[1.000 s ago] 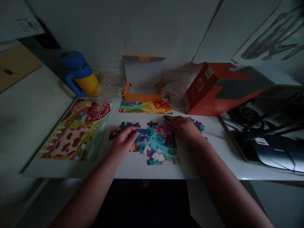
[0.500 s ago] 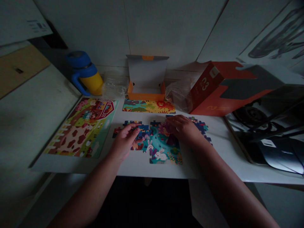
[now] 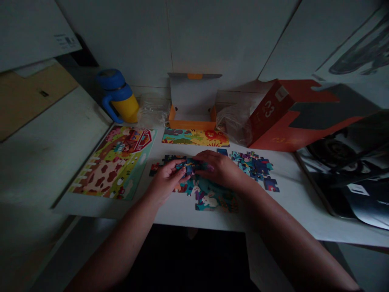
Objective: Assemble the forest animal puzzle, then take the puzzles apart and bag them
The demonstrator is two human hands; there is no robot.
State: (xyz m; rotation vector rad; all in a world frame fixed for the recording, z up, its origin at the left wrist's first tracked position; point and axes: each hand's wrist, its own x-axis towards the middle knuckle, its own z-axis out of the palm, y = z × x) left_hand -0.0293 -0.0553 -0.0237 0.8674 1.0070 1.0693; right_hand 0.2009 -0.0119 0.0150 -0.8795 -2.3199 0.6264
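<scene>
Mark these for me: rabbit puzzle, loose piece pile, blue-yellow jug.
rabbit puzzle (image 3: 209, 198), head view, on the white rabbit near its lower edge.
loose piece pile (image 3: 252, 164), head view, on the middle of the heap.
blue-yellow jug (image 3: 129, 108), head view, on its yellow body.

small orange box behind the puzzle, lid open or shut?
Open. The small orange box has its grey lid flipped upright behind it, exposing the inside; whether anything is in it is too dark to tell.
</scene>
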